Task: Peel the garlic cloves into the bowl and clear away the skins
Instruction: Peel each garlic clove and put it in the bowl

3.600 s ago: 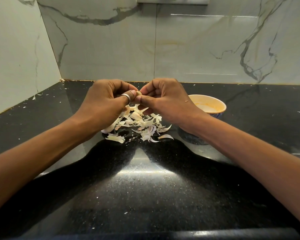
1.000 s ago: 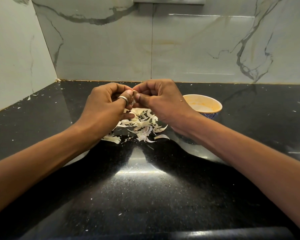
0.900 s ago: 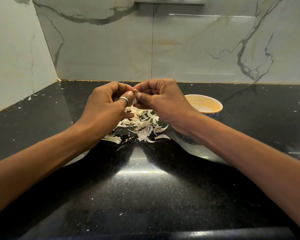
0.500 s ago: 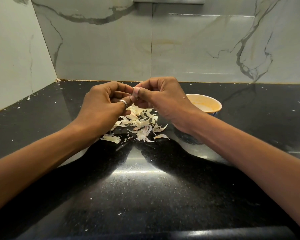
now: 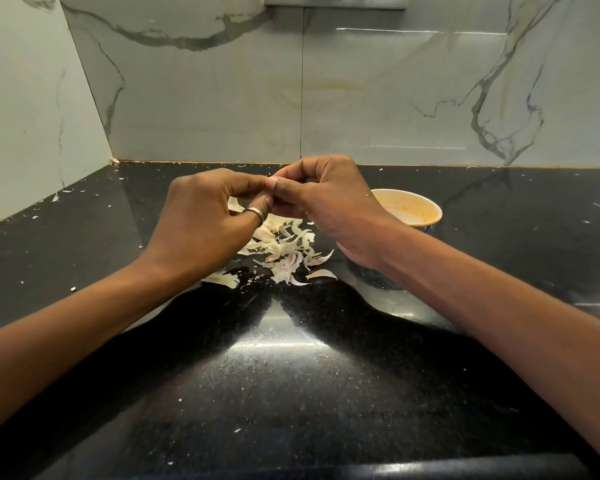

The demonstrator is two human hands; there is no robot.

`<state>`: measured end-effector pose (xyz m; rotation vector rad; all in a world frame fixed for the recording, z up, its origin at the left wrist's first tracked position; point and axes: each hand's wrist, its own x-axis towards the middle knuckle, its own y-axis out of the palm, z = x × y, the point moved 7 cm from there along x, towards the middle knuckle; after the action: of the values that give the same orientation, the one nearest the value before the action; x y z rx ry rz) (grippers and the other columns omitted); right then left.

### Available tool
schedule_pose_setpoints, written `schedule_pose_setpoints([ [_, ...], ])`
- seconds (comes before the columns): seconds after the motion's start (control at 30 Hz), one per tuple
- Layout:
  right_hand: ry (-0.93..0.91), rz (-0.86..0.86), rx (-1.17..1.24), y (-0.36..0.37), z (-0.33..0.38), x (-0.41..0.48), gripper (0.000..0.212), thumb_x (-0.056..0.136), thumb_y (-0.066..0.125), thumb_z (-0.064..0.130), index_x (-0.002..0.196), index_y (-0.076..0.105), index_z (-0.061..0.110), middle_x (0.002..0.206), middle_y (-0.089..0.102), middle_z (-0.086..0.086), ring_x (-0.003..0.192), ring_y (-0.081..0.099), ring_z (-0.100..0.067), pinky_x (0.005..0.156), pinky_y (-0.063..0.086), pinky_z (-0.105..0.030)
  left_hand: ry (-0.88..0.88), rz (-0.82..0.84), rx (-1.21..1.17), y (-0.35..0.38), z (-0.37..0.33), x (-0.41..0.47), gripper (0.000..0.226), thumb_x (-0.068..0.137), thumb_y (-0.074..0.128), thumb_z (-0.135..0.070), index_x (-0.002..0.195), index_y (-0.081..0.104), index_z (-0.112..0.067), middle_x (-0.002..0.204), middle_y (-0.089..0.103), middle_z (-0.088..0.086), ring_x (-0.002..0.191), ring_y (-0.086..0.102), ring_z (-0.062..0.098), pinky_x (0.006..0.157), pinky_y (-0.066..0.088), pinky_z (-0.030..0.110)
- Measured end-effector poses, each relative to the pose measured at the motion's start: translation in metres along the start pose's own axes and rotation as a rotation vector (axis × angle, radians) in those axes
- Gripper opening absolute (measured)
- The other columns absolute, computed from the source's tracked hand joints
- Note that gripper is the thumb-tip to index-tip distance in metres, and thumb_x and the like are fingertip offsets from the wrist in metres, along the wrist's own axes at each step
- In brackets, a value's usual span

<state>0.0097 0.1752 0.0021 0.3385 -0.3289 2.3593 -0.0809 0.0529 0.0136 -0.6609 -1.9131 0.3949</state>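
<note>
**A:** What takes up most of the view?

**B:** The wall point(image 5: 361, 98). It is pale tile with grey veins and turns a corner at the left. Below it lies the glossy black countertop point(image 5: 291, 393), with a bright patch of reflected light near its middle.

**A:** And the person?

**B:** Two bare forearms point(image 5: 84, 337) reach in from the lower corners. The left hand point(image 5: 201, 223) and the right hand point(image 5: 329, 199) meet above the counter toward the back. Their knuckles are up and their fingertips touch.

**A:** How do the fingers stand?

**B:** They are curled in tight on both hands. The thumbs and forefingers of both pinch the garlic clove point(image 5: 275, 175) between them. Only a pale sliver of it shows, because the fingertips hide the rest. I cannot tell whether skin still clings to it.

**A:** Where is the bowl?

**B:** The bowl point(image 5: 409, 207) stands on the counter to the right, just behind the right wrist, which covers its near side. Its inside is stained yellow-orange, and its bottom is hidden.

**A:** And the skins?

**B:** The skins point(image 5: 284, 247) lie in a loose heap of pale, curled flakes on the counter. The heap is under the hands, between the two wrists and just beside the bowl.

**A:** Is there anything smaller?

**B:** A silver ring point(image 5: 253, 212) sits on what looks like the left thumb. Tiny white flecks point(image 5: 72, 289) are scattered over the counter, mostly at the left and along the back edge.
</note>
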Motion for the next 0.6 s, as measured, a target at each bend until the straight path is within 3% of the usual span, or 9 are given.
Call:
schedule_pose_setpoints([
  [0.07, 0.012, -0.001, 0.000, -0.0003, 0.0001, -0.0015, 0.004, 0.092, 0.073, 0.003, 0.089, 0.073, 0.001, 0.094, 0.075, -0.026, 0.081, 0.073, -0.025, 0.086, 0.063, -0.043, 0.017, 0.015, 0.010, 0.0012, -0.0001, -0.0003, 0.027, 0.091, 0.073, -0.022, 0.118, 0.075, -0.026, 0.099, 0.075, -0.007, 0.087, 0.068, 0.002, 0.075, 0.053, 0.011],
  [0.2, 0.028, 0.003, -0.005, 0.0000, -0.0017, -0.0019, 0.005, 0.093, 0.073, 0.005, 0.088, 0.073, 0.003, 0.089, 0.075, -0.022, 0.077, 0.073, -0.025, 0.084, 0.063, -0.046, 0.030, 0.041, 0.050, 0.0030, 0.0014, -0.0003, 0.035, 0.088, 0.075, -0.020, 0.122, 0.073, -0.025, 0.102, 0.075, -0.004, 0.089, 0.068, 0.006, 0.077, 0.056, 0.016],
  [0.27, 0.031, -0.003, -0.019, -0.0007, -0.0025, -0.0013, 0.005, 0.093, 0.073, 0.006, 0.089, 0.073, 0.004, 0.090, 0.075, -0.022, 0.078, 0.075, -0.028, 0.082, 0.064, -0.046, 0.028, 0.044, 0.064, 0.0035, 0.0026, -0.0006, 0.037, 0.087, 0.077, -0.021, 0.123, 0.073, -0.025, 0.104, 0.075, -0.004, 0.087, 0.069, 0.010, 0.079, 0.060, 0.028],
  [0.33, 0.031, -0.003, -0.044, -0.0009, -0.0022, -0.0013, 0.004, 0.093, 0.073, 0.007, 0.091, 0.074, 0.004, 0.092, 0.076, -0.021, 0.084, 0.077, -0.031, 0.079, 0.064, -0.041, 0.031, 0.033, 0.080, 0.0026, 0.0035, -0.0009, 0.035, 0.088, 0.077, -0.025, 0.123, 0.073, -0.026, 0.104, 0.075, -0.003, 0.083, 0.070, 0.014, 0.077, 0.060, 0.038],
  [0.43, 0.051, 0.024, -0.030, -0.0007, -0.0005, -0.0025, 0.007, 0.097, 0.068, 0.008, 0.093, 0.073, 0.005, 0.087, 0.077, -0.014, 0.081, 0.077, -0.022, 0.076, 0.064, -0.033, 0.043, -0.001, 0.100, 0.0007, 0.0038, -0.0003, 0.028, 0.092, 0.073, -0.027, 0.120, 0.074, -0.024, 0.103, 0.077, 0.000, 0.080, 0.070, 0.018, 0.075, 0.058, 0.042],
  [0.5, 0.090, 0.049, 0.027, -0.0009, 0.0002, -0.0035, 0.010, 0.099, 0.063, 0.005, 0.099, 0.072, -0.001, 0.086, 0.076, -0.013, 0.079, 0.075, -0.020, 0.076, 0.063, -0.034, 0.035, -0.009, 0.080, 0.0003, 0.0040, 0.0006, 0.026, 0.093, 0.073, -0.025, 0.118, 0.075, -0.024, 0.106, 0.077, -0.001, 0.086, 0.071, 0.017, 0.079, 0.058, 0.038],
  [0.6, 0.145, 0.075, 0.139, -0.0010, -0.0002, -0.0039, 0.016, 0.098, 0.061, 0.001, 0.107, 0.068, -0.010, 0.093, 0.076, -0.021, 0.082, 0.073, -0.024, 0.079, 0.063, -0.035, 0.027, -0.005, 0.083, 0.0005, 0.0059, 0.0016, 0.027, 0.092, 0.073, -0.022, 0.118, 0.075, -0.029, 0.107, 0.077, -0.004, 0.075, 0.063, -0.001, 0.075, 0.043, 0.008],
])
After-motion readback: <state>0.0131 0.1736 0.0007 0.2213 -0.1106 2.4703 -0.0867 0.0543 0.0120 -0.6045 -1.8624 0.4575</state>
